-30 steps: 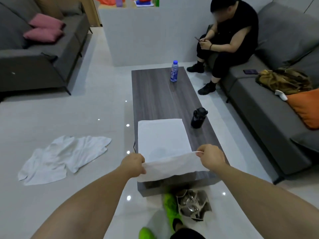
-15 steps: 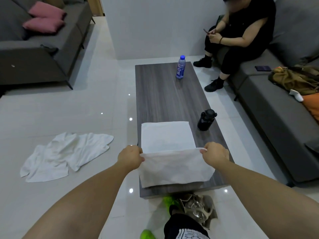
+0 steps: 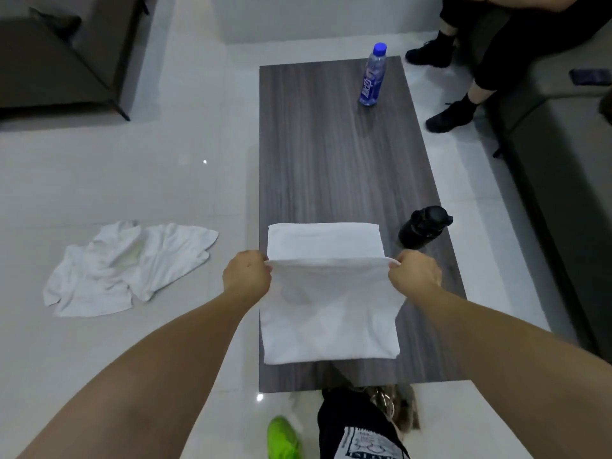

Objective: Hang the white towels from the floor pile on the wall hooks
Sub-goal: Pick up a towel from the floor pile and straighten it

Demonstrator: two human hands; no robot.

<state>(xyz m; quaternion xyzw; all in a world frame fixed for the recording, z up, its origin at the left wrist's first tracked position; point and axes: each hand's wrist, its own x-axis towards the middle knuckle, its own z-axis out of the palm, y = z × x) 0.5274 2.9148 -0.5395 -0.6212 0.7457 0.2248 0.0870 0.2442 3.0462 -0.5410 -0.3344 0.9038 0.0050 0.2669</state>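
- Two hands hold one white towel (image 3: 328, 313) above the near end of the grey table (image 3: 334, 154): my left hand (image 3: 246, 276) pinches its left top corner, my right hand (image 3: 414, 276) pinches the right one, fingers curled round the hem on both sides.
- The towel hangs from that stretched edge, with its far part lying flat on the table top and its lower fold close to the table's near edge. I judge it light, soft and limp, not slippery and not fragile; it sags wherever I do not hold it, so the corners or the top hem are the places to grip.
- The floor pile (image 3: 127, 266) lies crumpled on the tiles to the left of the table, well apart from it.
- A black flask (image 3: 424, 226) stands at the table's right edge, just beyond the towel.
- A blue-capped water bottle (image 3: 373, 76) stands at the table's far end; its label carries white writing too blurred to read.
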